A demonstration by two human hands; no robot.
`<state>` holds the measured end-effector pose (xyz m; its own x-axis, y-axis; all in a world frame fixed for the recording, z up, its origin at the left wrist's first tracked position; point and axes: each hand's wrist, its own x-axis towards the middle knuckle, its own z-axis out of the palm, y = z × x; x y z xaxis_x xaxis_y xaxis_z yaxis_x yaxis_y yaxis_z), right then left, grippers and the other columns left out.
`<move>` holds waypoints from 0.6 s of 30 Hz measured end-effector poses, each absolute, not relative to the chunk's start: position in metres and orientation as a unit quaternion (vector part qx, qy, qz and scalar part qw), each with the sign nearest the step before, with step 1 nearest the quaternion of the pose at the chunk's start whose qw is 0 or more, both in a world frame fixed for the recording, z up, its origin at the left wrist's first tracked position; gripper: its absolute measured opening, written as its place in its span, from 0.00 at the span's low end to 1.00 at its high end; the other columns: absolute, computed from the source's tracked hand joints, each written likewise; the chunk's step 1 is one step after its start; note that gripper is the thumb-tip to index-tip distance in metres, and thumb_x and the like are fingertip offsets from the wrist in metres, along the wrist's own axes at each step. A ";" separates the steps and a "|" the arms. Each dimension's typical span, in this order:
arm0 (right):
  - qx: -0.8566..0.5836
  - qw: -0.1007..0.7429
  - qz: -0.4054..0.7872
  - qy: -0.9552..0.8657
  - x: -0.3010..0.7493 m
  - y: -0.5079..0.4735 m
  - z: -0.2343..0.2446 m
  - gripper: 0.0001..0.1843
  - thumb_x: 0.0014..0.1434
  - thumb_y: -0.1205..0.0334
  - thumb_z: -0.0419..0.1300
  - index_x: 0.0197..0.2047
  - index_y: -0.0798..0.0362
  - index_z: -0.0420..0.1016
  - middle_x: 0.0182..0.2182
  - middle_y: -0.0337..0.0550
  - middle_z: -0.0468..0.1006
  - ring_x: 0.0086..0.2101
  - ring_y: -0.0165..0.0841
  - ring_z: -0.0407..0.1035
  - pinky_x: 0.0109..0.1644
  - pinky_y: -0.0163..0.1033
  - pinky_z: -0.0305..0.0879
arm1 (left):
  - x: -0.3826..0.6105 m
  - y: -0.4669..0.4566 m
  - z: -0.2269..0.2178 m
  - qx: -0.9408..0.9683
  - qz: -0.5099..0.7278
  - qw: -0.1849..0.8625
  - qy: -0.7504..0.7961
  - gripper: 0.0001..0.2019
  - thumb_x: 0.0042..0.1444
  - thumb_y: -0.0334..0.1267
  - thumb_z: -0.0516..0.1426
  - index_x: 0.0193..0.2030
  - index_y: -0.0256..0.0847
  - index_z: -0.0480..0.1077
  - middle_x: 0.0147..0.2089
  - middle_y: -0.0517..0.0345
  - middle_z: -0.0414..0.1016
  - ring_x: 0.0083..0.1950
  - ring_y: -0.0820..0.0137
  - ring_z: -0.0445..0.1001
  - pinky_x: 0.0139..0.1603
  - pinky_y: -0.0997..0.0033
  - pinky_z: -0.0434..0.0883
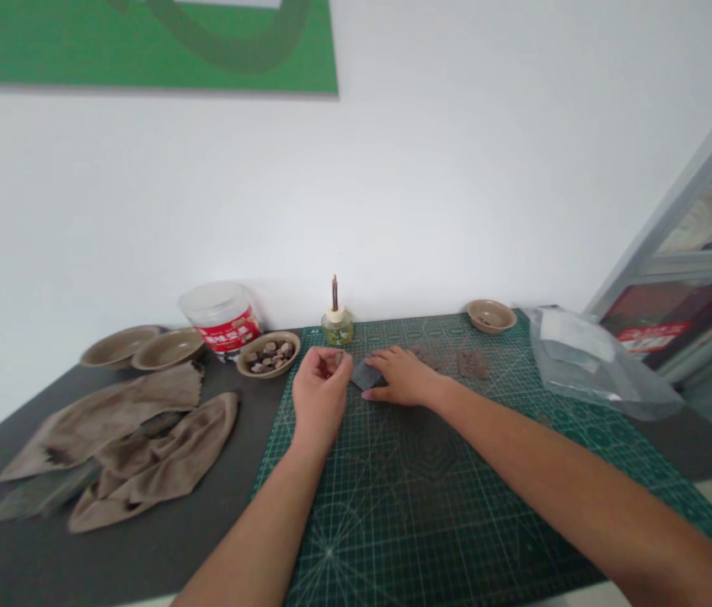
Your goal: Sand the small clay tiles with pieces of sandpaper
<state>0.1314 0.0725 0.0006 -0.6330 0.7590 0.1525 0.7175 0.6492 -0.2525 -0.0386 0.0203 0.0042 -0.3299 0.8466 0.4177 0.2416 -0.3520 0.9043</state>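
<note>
The grey sheet (363, 375) could slide on the green mat (361, 523) if the right hand (404, 376) presses too lightly. It looks flat, dull, straight-edged, and lies between the hands. The right grip is spread over it, not clenched; the left hand (323, 381) pinches, seemingly, a small piece (339, 359), which might drop if fingers loosen.
</note>
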 end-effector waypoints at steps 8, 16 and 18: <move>-0.440 0.169 0.083 -0.878 0.129 0.079 0.013 0.24 0.57 0.47 0.64 0.52 0.52 0.75 0.47 0.51 0.76 0.50 0.45 0.67 0.56 0.49 0.57 | -0.038 0.022 0.004 0.531 0.619 0.259 0.517 0.07 0.54 0.40 0.62 0.35 0.40 0.70 0.29 0.64 0.68 0.30 0.73 0.66 0.32 0.74 0.64; -0.462 0.224 0.143 -0.846 0.123 0.077 -0.005 0.20 0.57 0.53 0.65 0.50 0.55 0.76 0.44 0.50 0.76 0.47 0.40 0.69 0.53 0.43 0.62 | -0.041 0.024 0.002 0.556 0.591 0.241 0.532 0.06 0.55 0.40 0.60 0.34 0.40 0.70 0.27 0.64 0.66 0.29 0.72 0.65 0.32 0.74 0.63; -0.467 0.250 0.156 -0.834 0.119 0.077 -0.002 0.17 0.57 0.59 0.63 0.48 0.56 0.77 0.42 0.50 0.77 0.45 0.39 0.70 0.52 0.42 0.63 | -0.042 0.024 0.004 0.550 0.591 0.233 0.543 0.06 0.54 0.40 0.61 0.33 0.40 0.71 0.27 0.64 0.66 0.29 0.72 0.65 0.32 0.74 0.63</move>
<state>0.1187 0.0772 -0.0020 -0.4395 0.8563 0.2713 0.7003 0.5158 -0.4935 -0.0420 0.0238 0.0039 -0.2868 0.8719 0.3968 0.3218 -0.3025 0.8972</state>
